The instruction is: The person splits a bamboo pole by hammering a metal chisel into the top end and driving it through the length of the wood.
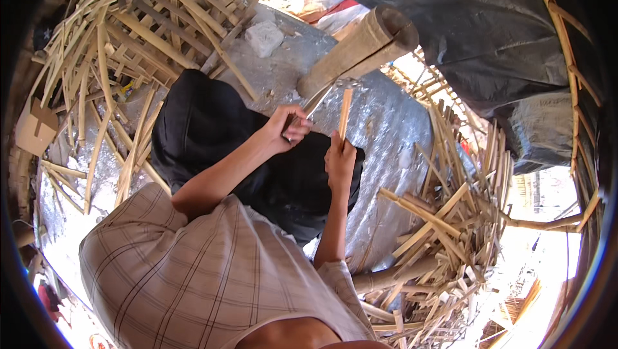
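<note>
Your left hand [292,129] grasping a dark-handled steel knife [317,100], right hand [340,158] clasping a flat tan strip [346,112], split brown log [347,58] at one o'clock

dark sheeting [496,46] hangs beside a silvery floor [396,133].

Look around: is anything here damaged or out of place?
Yes, the thick log ahead shows what looks like a long dark split running from its visible end, so it seems cracked. The wooden strips at right lie jumbled at all angles.
</note>
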Demonstrator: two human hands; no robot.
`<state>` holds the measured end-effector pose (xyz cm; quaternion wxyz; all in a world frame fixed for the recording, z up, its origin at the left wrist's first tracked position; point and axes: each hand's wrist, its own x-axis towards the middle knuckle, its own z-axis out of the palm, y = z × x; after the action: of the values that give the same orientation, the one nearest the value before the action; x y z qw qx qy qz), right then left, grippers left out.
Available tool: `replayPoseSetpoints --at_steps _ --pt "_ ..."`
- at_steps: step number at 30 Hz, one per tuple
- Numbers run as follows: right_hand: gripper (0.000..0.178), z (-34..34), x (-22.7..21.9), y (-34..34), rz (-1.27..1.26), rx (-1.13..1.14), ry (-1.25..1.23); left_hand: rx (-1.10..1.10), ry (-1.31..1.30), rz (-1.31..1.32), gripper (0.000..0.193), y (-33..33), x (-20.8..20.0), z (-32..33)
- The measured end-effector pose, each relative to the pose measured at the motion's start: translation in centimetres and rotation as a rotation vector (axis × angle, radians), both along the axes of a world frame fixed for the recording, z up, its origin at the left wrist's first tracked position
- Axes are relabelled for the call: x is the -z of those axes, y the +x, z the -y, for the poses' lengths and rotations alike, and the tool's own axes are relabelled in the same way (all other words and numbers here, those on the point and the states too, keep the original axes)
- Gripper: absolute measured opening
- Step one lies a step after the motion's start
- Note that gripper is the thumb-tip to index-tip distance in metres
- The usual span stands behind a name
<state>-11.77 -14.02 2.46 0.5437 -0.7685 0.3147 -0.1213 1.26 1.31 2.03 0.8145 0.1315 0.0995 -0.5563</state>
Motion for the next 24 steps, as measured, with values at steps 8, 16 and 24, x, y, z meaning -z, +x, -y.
replayPoseSetpoints --at_steps 8,16,24 --pt "0.034 -3.2 11.7 -4.6 0.164 0.234 0.681 0.048 0.114 0.278 0.018 2.0 -1.1 -2.0" --pt "0.031 0.6 12.9 -4.0 0.530 0.072 1.585 0.212 0.709 0.852 0.024 2.1 -2.8 -4.0" --pt "0.016 0.7 9.8 -5.2 0.401 -0.039 1.666 0.119 0.694 0.890 0.027 -4.6 1.5 -4.0"
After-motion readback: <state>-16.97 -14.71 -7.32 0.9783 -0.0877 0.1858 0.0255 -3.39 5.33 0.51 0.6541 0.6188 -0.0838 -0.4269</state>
